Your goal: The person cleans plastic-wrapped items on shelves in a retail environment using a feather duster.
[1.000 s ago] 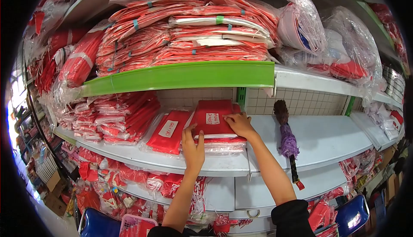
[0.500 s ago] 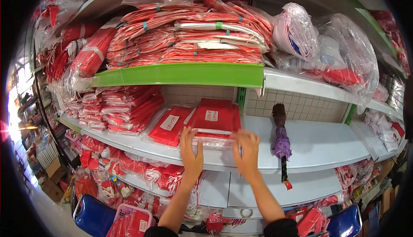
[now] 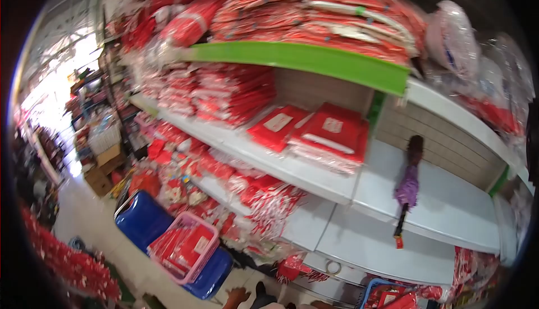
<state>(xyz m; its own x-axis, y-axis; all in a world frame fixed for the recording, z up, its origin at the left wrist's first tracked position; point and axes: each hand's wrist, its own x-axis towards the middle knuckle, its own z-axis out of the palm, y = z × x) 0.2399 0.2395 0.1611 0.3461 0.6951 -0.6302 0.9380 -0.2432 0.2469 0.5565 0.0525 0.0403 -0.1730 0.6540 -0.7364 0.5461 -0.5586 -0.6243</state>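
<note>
My left hand (image 3: 237, 296) is low at the bottom edge, just right of the blue chair (image 3: 143, 214); its fingers are blurred and I see nothing clear in it. A sliver at the bottom edge may be my right hand, but its fingers do not show. On the middle shelf (image 3: 300, 181) lie two piles of red packets in clear plastic, a larger one (image 3: 331, 135) and a smaller one (image 3: 276, 124), each with a white handwritten label. Neither hand touches them. A pink basket (image 3: 211, 243) holding red packets rests on the blue chair.
A purple feather duster (image 3: 408, 188) lies across the right part of the shelf. Thick stacks of red bagged goods (image 3: 314, 17) fill the upper shelf behind a green edge (image 3: 303, 56). A blue basket (image 3: 370, 289) stands low right. The aisle floor (image 3: 84, 213) runs along the left.
Both hands have left the red packets on the middle shelf and dropped to the bottom of the view. The view has turned left and down, bringing the pink basket and chair further in.
</note>
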